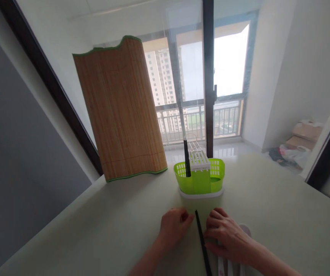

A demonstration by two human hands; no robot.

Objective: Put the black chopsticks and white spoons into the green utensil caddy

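A black chopstick (201, 239) lies on the pale table (96, 226), pointing toward a green cutlery holder (201, 178). My left hand (174, 226) rests to its left, fingers curled near its tip. My right hand (226, 235) lies to its right, fingers bent over several white utensils (225, 266) and a white spoon bowl (245, 230). Whether either hand grips the chopstick is unclear. Another black chopstick (186, 159) stands upright in the holder's left compartment, beside a white slotted insert (199, 160).
A bamboo mat (120, 111) stands curved and upright at the back left of the table. Behind the table is a glass balcony door with a dark frame (208, 76). Boxes and bags (297, 145) lie on the floor at the right.
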